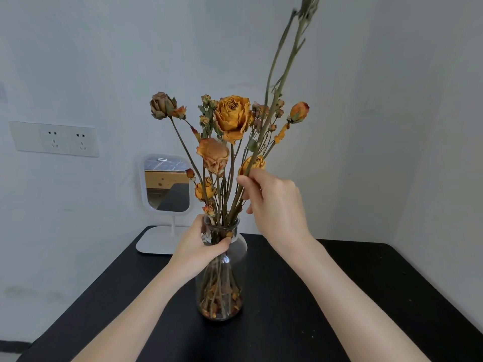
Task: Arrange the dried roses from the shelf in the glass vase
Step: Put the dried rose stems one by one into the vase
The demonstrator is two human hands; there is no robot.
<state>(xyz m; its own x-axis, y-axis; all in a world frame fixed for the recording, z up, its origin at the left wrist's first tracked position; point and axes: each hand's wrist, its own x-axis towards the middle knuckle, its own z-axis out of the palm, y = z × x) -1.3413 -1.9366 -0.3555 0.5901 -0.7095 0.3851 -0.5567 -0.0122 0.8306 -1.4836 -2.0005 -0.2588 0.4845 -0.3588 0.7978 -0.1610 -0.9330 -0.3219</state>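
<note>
A clear glass vase stands upright on the black table. Several dried orange and brown roses rise from it, and loose petals lie at its bottom. My left hand grips the vase at its neck. My right hand pinches a long greenish stem just above the vase mouth. That stem leans up to the right, and its flower head is partly cut off at the top edge. Its lower end runs down among the other stems toward the vase mouth.
A small white table mirror on a flat base stands behind the vase at the table's back left. Wall sockets are on the left wall. The table sits in a corner, with white walls behind and to the right.
</note>
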